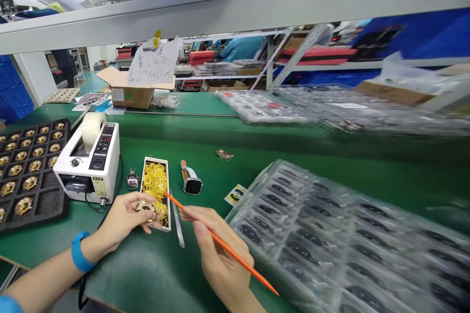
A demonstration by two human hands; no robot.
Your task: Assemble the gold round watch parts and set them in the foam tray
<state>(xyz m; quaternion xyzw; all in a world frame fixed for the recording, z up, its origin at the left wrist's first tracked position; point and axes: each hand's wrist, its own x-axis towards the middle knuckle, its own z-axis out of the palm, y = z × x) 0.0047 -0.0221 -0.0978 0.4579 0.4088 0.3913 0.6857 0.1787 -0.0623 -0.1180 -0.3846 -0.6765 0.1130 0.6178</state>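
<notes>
My left hand (123, 219) pinches a small round gold part (146, 209) just over the near end of a white box (166, 190) filled with yellow rings (154, 181). My right hand (216, 249) grips a thin orange stick (223, 247) like a pen. The stick's tip points at the gold part. A blue band (80, 252) circles my left wrist. Metal tweezers (177, 224) lie on the green mat between my hands.
A white tape dispenser (90, 159) stands at the left, beside a black foam tray (35, 195) of gold parts. A counter clicker (132, 179), a smartwatch (191, 180) and clear blister trays (330, 234) lie nearby. A cardboard box (128, 93) sits behind.
</notes>
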